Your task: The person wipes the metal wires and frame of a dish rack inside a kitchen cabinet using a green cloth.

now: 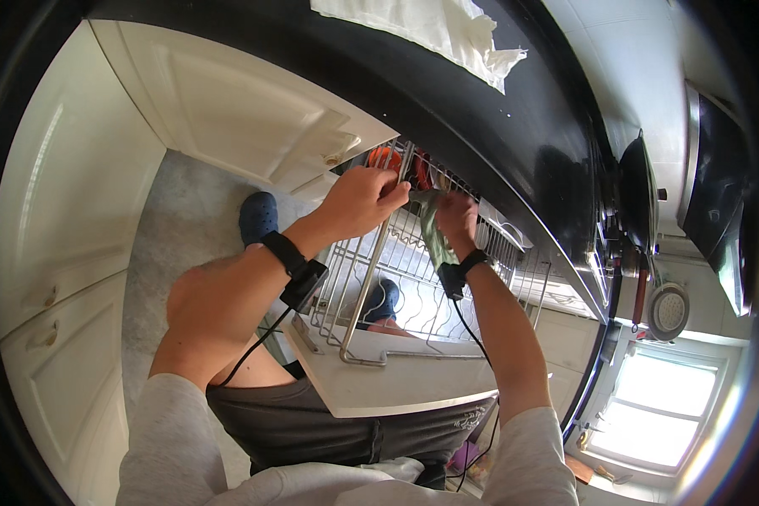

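Note:
A wire pull-out basket stands drawn out of the cabinet in front of me, its white door panel close to my shorts. My left hand is closed on the metal rail on the basket's left side. Over the basket's far right part, my right hand holds a pale green cloth that hangs down from it; the hand is slightly blurred. An orange-red round item lies at the far end of the basket, just beyond my left hand. What the cloth touches is partly hidden by my fingers.
A black countertop overhangs the basket's far side, with a crumpled white paper or cloth on it. Cream cabinet doors are at the left. A pan and a skimmer hang on the right wall. Blue clogs are on the floor.

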`<state>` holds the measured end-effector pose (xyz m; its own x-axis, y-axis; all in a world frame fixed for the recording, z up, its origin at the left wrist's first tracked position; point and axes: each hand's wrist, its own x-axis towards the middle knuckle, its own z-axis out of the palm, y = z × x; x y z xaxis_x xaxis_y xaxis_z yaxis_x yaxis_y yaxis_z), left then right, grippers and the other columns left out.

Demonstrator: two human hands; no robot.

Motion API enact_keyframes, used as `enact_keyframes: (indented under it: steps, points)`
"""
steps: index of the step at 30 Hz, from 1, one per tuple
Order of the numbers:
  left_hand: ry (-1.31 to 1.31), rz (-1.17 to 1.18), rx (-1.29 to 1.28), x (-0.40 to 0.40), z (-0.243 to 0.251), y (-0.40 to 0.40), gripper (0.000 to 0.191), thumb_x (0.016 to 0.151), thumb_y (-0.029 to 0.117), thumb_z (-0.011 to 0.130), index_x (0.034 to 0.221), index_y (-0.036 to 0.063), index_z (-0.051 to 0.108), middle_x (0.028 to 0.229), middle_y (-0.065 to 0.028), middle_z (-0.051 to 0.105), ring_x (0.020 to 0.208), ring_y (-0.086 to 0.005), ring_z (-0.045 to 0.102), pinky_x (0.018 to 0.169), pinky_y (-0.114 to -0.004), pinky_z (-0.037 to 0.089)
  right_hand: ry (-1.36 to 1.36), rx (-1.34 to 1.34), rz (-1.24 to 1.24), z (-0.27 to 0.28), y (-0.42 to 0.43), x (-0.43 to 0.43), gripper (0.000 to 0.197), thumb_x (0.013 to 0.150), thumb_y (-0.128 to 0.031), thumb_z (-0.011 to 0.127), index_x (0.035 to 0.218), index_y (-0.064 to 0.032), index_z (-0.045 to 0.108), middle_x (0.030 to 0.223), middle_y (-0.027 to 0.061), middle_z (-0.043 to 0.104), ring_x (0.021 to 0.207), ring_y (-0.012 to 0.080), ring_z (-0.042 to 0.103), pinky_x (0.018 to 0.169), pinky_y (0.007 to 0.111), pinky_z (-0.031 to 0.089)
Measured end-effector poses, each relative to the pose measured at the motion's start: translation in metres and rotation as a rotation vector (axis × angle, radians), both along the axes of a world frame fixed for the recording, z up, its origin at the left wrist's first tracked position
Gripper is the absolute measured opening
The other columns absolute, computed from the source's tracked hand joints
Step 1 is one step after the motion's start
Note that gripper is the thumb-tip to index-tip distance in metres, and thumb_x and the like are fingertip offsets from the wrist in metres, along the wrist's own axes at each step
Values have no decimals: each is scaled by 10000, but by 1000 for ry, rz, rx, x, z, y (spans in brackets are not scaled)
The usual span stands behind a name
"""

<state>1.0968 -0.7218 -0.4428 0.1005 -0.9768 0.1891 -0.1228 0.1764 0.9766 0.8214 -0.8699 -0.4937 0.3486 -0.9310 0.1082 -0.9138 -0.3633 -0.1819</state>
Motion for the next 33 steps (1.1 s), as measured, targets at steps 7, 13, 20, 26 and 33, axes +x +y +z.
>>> enact_keyframes:
  steps: [7,13,20,26,33]
  points:
    - [-33,22,-64,1,-14,1,404,988,264,572,699,-17,539,563,-158,513,499,-291,481,523,-401,360,-144,-50,-90,33,4,43,236,962,-204,579,801,-51,659,598,61,666,525,160,653,482,323,497]
    - [1,15,-124,-6,-9,-4,387,984,251,575,711,-22,548,561,-157,514,493,-279,478,519,-399,358,-692,-246,-166,-19,-26,24,220,956,-241,624,955,-20,623,689,58,708,605,165,708,496,293,544]
    - [7,30,-81,-5,-4,-3,389,981,255,578,707,-17,538,557,-149,508,491,-277,480,519,-399,359,-624,-343,-363,-42,-40,35,233,891,-251,707,968,-37,657,854,117,735,628,197,714,539,340,573]
    - [-18,57,-112,-6,-3,-2,392,974,259,586,690,-4,523,561,-158,519,513,-316,512,530,-418,375,10,-489,-164,-41,-45,18,336,840,-276,635,1133,-124,700,1131,128,709,1018,332,682,854,453,548]
    - [-111,39,-75,2,-3,1,403,970,279,589,684,2,523,550,-154,519,502,-328,516,520,-423,376,110,-488,-89,-48,-48,13,291,818,-293,670,994,-66,713,1063,150,719,1007,331,684,836,463,534]
